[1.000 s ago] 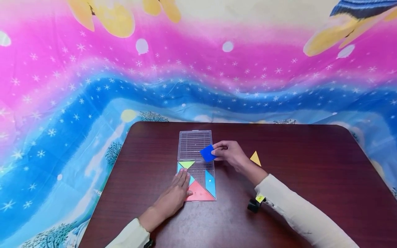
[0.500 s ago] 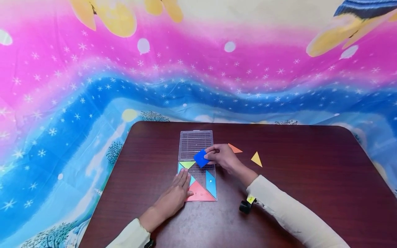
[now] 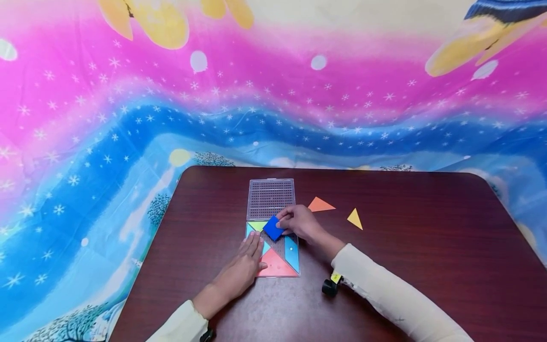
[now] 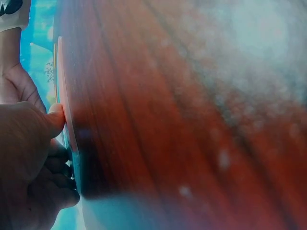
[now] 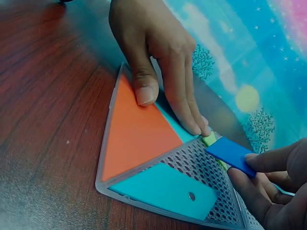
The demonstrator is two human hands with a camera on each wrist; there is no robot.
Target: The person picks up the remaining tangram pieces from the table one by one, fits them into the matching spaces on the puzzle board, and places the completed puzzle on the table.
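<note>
Against the frames just before, we see that the blue square (image 3: 272, 228) has come away from the hinge side and now sits over the upper part of the tray (image 3: 278, 245). The right hand (image 3: 300, 222) pinches it by one edge, thumb and fingers nearly closed. It looks tilted from the right wrist; we cannot tell whether it touches the green triangle (image 3: 257, 225) below.

The left hand (image 3: 242, 261) has not moved: fingers straight and together, gripping nothing, it rests on the tray's left side, thumb on the red triangle (image 3: 277, 265).

The tray lies left of the counter's middle, its lid (image 3: 271, 195) folded out toward the far edge. The light-blue parallelogram (image 3: 292, 256) lies along the tray's right wall.

With the right hand moved in, the orange triangle (image 3: 321, 204) shows fully, nearer the counter's far edge than the yellow triangle (image 3: 355, 219). We judge that the square is close to the bare mesh but not seated, and both loose triangles remain outside.
</note>
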